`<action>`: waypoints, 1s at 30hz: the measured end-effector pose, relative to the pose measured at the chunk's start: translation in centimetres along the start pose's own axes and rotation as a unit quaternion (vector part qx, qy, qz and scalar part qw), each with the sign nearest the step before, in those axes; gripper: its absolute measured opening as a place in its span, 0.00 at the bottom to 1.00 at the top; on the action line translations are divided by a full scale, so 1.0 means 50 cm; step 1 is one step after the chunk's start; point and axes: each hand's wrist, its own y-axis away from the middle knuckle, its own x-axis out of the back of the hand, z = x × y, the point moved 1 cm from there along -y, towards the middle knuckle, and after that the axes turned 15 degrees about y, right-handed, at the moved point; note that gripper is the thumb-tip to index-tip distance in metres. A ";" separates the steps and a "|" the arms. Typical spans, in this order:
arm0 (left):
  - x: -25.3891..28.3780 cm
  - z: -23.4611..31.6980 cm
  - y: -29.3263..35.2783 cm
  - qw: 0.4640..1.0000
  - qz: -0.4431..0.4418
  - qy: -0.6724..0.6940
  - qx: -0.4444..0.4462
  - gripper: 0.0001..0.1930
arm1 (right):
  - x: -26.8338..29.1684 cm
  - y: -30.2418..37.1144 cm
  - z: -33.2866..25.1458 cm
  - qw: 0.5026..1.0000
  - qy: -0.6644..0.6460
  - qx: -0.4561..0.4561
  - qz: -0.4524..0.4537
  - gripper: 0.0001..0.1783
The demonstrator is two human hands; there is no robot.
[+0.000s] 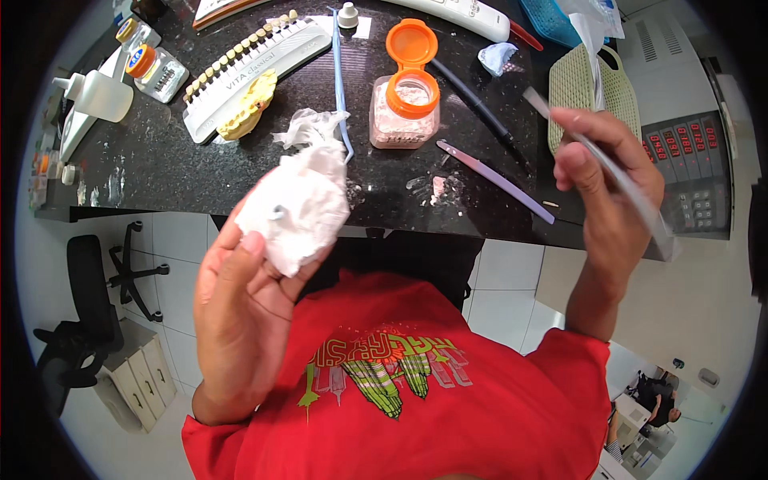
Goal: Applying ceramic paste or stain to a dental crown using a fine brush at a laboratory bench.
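My left hand (244,312) is closed on a crumpled white tissue (300,212), thumb on top, over the front edge of the counter. A small grey-blue spot shows on the tissue. My right hand (612,172) grips a long, thin, pale tool (654,228) at the right, smeared by motion, so its exact kind is unclear. Between the hands stands a clear jar (404,132) of pale pink powder, its orange flip lid (412,44) raised. A purple-handled tool (504,184) lies near the edge, beside a pink crumb (438,188) and white dust.
A tooth shade guide (256,72) lies at the back left, with a yellow dental cast (248,104) against it. Nearby are a blue slim tool (340,88), a black pen-like tool (480,100), a squeeze bottle (100,96), a green basket (560,88) and a control panel (684,160).
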 end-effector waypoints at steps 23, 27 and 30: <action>0.053 0.028 -0.040 0.997 -0.021 0.068 -0.033 0.29 | -0.034 0.018 -0.027 0.857 0.443 0.183 -0.190 0.12; 0.053 0.028 -0.042 0.996 -0.036 0.074 -0.030 0.29 | -0.033 0.027 -0.027 0.837 0.481 0.172 -0.198 0.14; 0.056 0.034 -0.039 0.996 -0.038 0.077 -0.031 0.29 | -0.003 0.003 -0.059 0.844 0.475 0.197 -0.155 0.13</action>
